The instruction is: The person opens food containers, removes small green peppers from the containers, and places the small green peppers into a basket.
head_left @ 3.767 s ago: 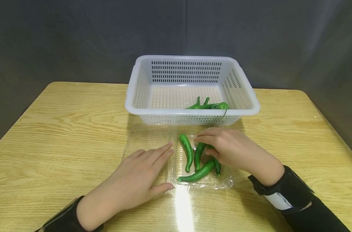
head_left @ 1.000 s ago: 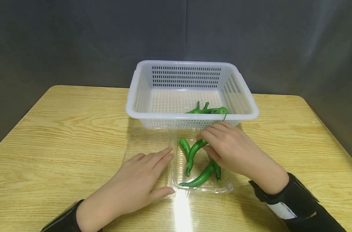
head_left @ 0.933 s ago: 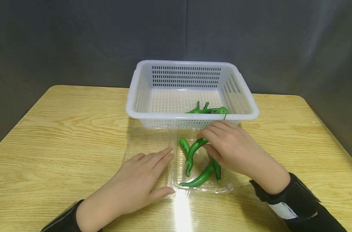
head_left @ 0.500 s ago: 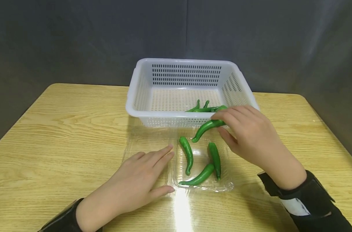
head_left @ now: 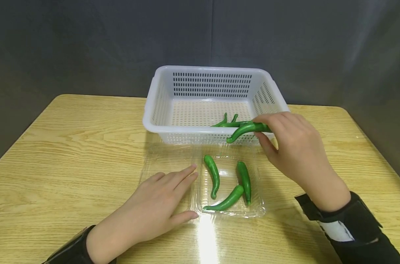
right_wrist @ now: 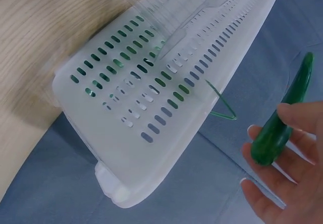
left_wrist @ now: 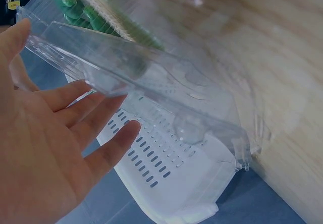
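My right hand point(head_left: 295, 146) pinches a curved green chili pepper point(head_left: 247, 128) between thumb and fingers, at the front rim of the basket. In the right wrist view the thumb lies across this chili pepper point(right_wrist: 275, 135), and its thin end points up and away. My left hand point(head_left: 157, 201), fingers straight, rests over the lid half point(head_left: 168, 157) of an opened clear plastic clamshell box. From the left wrist view, its fingertips point(left_wrist: 132, 128) are by the clear plastic edge. Three green chili peppers lie in the box's tray half point(head_left: 224, 183), one of them along the left side point(head_left: 212, 172).
A white slotted plastic basket point(head_left: 200, 129) stands behind the clamshell, with several green chili peppers point(head_left: 231, 124) near its front right. A thin green stem point(right_wrist: 222, 100) sticks out over its rim. The wooden table point(head_left: 71, 165) ends at a dark wall point(head_left: 101, 47).
My right hand has lifted a chili pepper out of the clamshell tray and carried it up and to the right, to the basket's front rim. The left hand has stayed in place.
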Motion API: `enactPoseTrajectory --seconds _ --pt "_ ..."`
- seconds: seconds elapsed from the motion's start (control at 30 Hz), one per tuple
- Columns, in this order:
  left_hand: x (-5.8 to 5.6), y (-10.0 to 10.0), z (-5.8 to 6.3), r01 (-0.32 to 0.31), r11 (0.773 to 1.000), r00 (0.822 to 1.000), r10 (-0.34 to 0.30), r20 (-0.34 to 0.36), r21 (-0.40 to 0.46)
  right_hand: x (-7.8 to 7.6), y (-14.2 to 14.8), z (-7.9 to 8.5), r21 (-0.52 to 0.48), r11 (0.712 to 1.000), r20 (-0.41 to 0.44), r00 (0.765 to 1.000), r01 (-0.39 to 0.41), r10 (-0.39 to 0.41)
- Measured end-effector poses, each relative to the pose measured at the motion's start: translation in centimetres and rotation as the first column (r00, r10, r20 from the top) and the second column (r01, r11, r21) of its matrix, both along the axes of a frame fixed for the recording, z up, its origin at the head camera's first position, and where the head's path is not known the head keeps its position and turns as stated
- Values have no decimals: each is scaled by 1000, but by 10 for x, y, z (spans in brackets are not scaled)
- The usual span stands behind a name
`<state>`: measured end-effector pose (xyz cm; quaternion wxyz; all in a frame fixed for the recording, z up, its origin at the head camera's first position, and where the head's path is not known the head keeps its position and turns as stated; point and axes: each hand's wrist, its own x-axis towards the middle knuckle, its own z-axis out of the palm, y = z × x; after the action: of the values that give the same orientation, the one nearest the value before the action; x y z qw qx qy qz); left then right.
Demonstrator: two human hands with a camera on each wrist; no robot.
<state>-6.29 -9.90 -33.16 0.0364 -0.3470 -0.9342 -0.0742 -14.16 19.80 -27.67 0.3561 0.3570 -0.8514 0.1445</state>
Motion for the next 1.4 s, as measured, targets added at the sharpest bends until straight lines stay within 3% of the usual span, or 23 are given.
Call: enactPoseTrajectory --seconds 0.43,1.4 --pt "0 0 -1 3 1000 1000 -3 -4 -3 -4 5 -4 -2 997 42 996 79 -79" --pt "0 1 0 6 1000 1000 -6 -2 -4 -18 16 -18 7 987 116 980 160 -160"
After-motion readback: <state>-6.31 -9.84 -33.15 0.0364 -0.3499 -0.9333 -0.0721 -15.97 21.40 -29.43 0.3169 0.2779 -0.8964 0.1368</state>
